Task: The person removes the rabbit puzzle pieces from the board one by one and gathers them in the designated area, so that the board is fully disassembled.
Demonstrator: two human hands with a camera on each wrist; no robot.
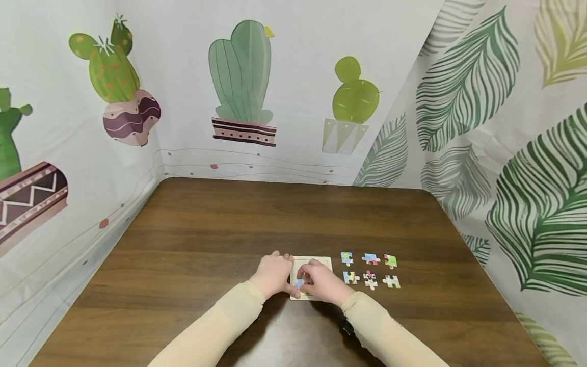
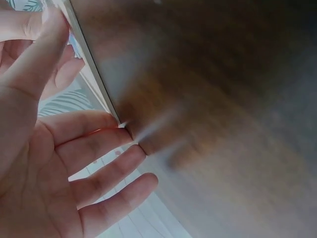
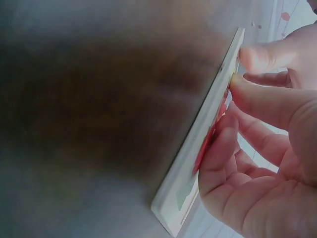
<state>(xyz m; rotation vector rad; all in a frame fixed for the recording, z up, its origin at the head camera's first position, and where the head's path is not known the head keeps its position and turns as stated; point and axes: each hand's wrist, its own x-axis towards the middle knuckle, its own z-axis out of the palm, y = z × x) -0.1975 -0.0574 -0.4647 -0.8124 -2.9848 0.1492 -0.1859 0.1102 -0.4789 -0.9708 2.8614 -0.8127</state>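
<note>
A pale jigsaw tray with a raised rim lies on the table between both hands. My left hand rests along its left side, thumb at the near corner. In the left wrist view its fingers are fairly straight, some tips touching the tray edge. My right hand reaches over the tray, thumb and curled fingers pinching a jigsaw piece with blue on it, at the tray's near left. The right wrist view shows red and yellow along the piece edges under these fingers; much of the tray's inside is hidden.
Right of the tray lie several loose jigsaw pieces in two rows, among them a blue one, a green one and a whitish one. The brown wooden table meets printed cloth at its back and sides.
</note>
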